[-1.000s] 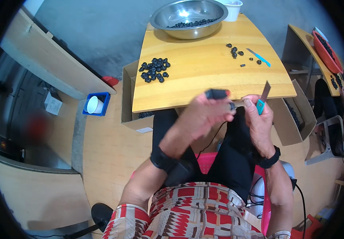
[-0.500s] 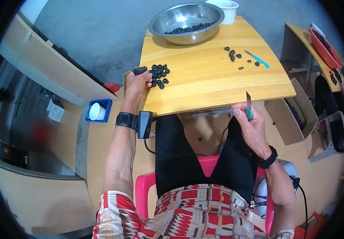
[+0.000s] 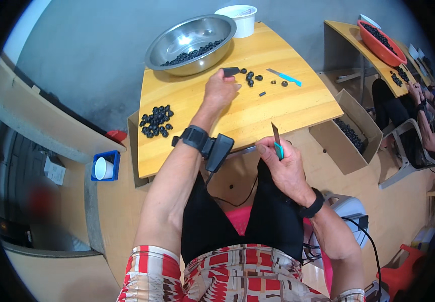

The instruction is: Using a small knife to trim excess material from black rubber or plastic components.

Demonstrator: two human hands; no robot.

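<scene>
The right hand (image 3: pixel 285 165) grips a knife (image 3: pixel 279 151), thin metal blade pointing away, by the wooden table (image 3: pixel 278 106)'s near edge. The left hand (image 3: pixel 220 91), its grip too hidden to tell, is near rounded black pieces (image 3: pixel 250 77); a shiny steel bowl (image 3: pixel 202 64) and white tub (image 3: pixel 244 25) stand beyond.

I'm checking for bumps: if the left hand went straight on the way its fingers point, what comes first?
Likely the nearest small black piece on the table, just right of the left hand, though the hand's height is unclear.
</scene>
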